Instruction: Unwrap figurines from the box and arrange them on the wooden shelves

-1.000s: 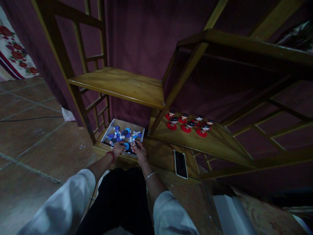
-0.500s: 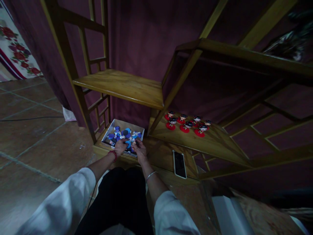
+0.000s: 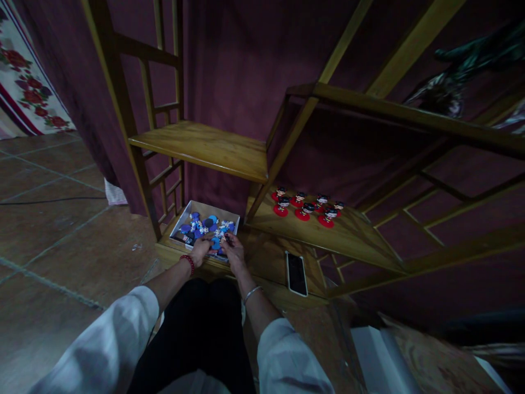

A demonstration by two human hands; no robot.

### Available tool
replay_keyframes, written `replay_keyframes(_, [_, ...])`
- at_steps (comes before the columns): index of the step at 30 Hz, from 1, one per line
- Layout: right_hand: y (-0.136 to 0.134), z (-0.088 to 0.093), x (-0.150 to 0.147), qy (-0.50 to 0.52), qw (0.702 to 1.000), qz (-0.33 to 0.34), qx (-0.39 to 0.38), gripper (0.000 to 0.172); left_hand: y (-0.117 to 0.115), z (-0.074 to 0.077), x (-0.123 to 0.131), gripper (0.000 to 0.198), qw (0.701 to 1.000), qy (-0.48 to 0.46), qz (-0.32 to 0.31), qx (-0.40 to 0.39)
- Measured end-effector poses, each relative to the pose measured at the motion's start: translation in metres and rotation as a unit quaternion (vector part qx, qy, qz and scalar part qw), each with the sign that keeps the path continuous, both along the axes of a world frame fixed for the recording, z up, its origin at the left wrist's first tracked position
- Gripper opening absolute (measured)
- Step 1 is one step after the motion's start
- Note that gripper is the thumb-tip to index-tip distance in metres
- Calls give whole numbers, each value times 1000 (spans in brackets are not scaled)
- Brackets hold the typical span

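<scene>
A shallow white cardboard box (image 3: 174,230) rests on the low shelf in front of me, filled with several small figurines (image 3: 195,225) in blue, purple and white. Over its near edge, my left hand (image 3: 200,250) is closed at the rim of a figurine's blue round base (image 3: 215,243). My right hand (image 3: 233,250), thumb and fingers together, grips the same small figurine from the right. Its upper part is dark and partly hidden by my fingers. Several figurines with black hair and red round bases (image 3: 305,212) stand upright on the raised shelf to the right.
A phone (image 3: 296,273) in a pale case lies on the lower shelf, right of my right hand. The wooden rack has a middle board (image 3: 200,148) above the box and a slanting post (image 3: 283,156). A white box (image 3: 381,355) sits at the lower right.
The view has shifted slightly, so the rack's right side appears farther left. Both hands stay over the box's near edge, holding the blue-based figurine with small finger movements.
</scene>
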State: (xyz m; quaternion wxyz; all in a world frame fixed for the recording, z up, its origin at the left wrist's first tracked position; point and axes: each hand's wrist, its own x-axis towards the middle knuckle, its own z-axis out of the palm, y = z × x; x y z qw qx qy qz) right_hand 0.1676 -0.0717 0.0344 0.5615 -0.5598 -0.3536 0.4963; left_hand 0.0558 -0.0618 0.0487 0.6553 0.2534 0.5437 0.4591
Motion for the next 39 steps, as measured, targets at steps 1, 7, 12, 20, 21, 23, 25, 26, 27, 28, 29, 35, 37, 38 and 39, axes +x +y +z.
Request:
replay_keyframes(1, [-1, 1, 0, -1, 1000, 3, -1, 42, -1, 1, -1, 21, 1000, -17, -2, -5])
replay_keyframes(7, [-4, 9, -3, 1, 1000, 1, -8, 44, -6, 5, -9, 11, 996, -85, -31, 0])
replay_keyframes(12, [-5, 9, -1, 3, 1000, 10, -4, 47, -8, 9, -12, 8, 993, -104, -52, -7])
replay_keyframes(20, [-8, 22, 5, 14, 1000, 20, 8, 50, -8, 15, -12, 14, 989, -131, -64, -4])
replay_keyframes(21, [-9, 24, 5, 15, 1000, 23, 9, 50, -8, 14, -12, 15, 989, -134, -65, -2])
replay_keyframes(23, [-10, 27, 7, 13, 1000, 24, 11, 49, -8, 13, -13, 15, 988, -138, -70, -1])
replay_keyframes(25, [-10, 28, 8, 11, 1000, 21, 17, 49, -8, 13, -13, 14, 987, -142, -75, -5])
replay_keyframes(26, [-11, 28, 9, 13, 1000, 20, 19, 49, -8, 14, -13, 14, 986, -146, -75, -7])
replay_keyframes(27, [-11, 28, 9, 16, 999, 19, 20, 49, -8, 15, -13, 14, 986, -152, -75, -8])
replay_keyframes(28, [-11, 28, 10, 21, 999, 20, 21, 49, -8, 16, -13, 14, 985, -157, -74, -8])
replay_keyframes(29, [-11, 28, 10, 25, 999, 21, 23, 49, -9, 17, -12, 14, 984, -161, -74, -8])
replay_keyframes(35, [-9, 31, 11, 20, 999, 19, 27, 48, -11, 23, -12, 13, 984, -160, -81, -8])
replay_keyframes(37, [-9, 33, 11, 10, 999, 19, 24, 49, -11, 24, -12, 13, 984, -157, -85, -5])
replay_keyframes(38, [-9, 33, 11, 9, 999, 20, 24, 49, -10, 24, -12, 13, 984, -156, -86, -4])
replay_keyframes(39, [-10, 34, 11, 9, 999, 20, 26, 49, -10, 24, -12, 13, 984, -155, -87, -5])
